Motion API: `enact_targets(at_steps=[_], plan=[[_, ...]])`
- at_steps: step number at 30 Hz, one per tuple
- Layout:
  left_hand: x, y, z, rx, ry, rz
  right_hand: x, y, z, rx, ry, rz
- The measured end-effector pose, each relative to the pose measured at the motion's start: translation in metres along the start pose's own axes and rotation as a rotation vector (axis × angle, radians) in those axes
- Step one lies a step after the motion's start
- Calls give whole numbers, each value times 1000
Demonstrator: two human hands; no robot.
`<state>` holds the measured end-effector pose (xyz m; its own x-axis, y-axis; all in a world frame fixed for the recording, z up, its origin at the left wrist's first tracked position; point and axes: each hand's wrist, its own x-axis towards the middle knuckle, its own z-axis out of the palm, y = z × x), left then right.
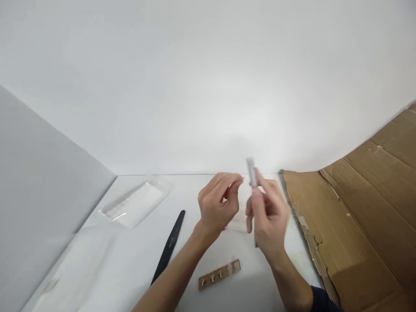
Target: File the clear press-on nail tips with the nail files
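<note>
- Above the counter (191,195), near its back edge, you have both hands raised, side by side and slightly apart.
- Your left hand (218,200) is closed in a pinch, thumb against forefinger, on a tiny pale piece (243,178) that only just shows past the fingertips; it is too small to identify.
- Your right hand (269,216) grasps a slim grey bar (251,170), which stands nearly upright, its top leaning a little to the left. Its upper end is blurred, and it sits just beside the pale piece, with a narrow gap showing between the two.
- The step in hand looks like fine two-handed work, with the piece held on one side and the bar brought near it on the other.
- For the next move, you would need a steady left pinch and a controlled angle on the bar; a piece that small could easily slip.
- Below your hands lies a brown strip (216,277) bearing a row of small pale fittings, untouched.
- Left of it, a black file-like tool (169,247) lies partly behind your left forearm, and a clear packet (139,201) rests farther left. Brown cardboard (357,208) borders the right side.
</note>
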<state>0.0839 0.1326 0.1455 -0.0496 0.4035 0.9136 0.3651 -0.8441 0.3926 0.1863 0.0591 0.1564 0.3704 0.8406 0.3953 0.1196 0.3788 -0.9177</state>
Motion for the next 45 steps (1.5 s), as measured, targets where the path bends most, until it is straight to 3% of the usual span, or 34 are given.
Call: enact_targets(at_steps=[2, 5, 9, 12, 16, 19, 23, 27, 30, 33, 37, 41, 45], plan=[[2, 0, -2, 22, 17, -1, -6, -4, 1, -6, -26, -11], [4, 1, -5, 31, 45, -2, -10, -5, 3, -48, 52, -111], [6, 5, -9, 21, 61, 4, -8, -1, 6, -31, -61, -22], [7, 8, -11, 9, 63, 10, -6, 1, 8, -38, 26, -91], [10, 7, -11, 29, 53, 0, -4, 5, 8, -40, 10, -75], [10, 6, -10, 30, 3, -14, -3, 9, 5, -119, 89, -176], [8, 7, -8, 21, -30, -7, 0, 8, -1, -202, -8, -130], [7, 11, -9, -21, -47, -37, 1, 4, -6, -263, 107, -251], [8, 15, -10, -46, -52, -42, 1, 3, -6, -249, 4, -190], [9, 17, -10, -95, -81, -112, 0, 3, -6, -270, 82, -240], [10, 16, -10, -193, -108, -268, 1, 6, -6, -275, 35, -186], [10, 12, -11, -299, -159, -400, 6, 10, -4, -292, 73, -273], [11, 10, -12, -368, -162, -495, 9, 11, -3, -327, 50, -238]])
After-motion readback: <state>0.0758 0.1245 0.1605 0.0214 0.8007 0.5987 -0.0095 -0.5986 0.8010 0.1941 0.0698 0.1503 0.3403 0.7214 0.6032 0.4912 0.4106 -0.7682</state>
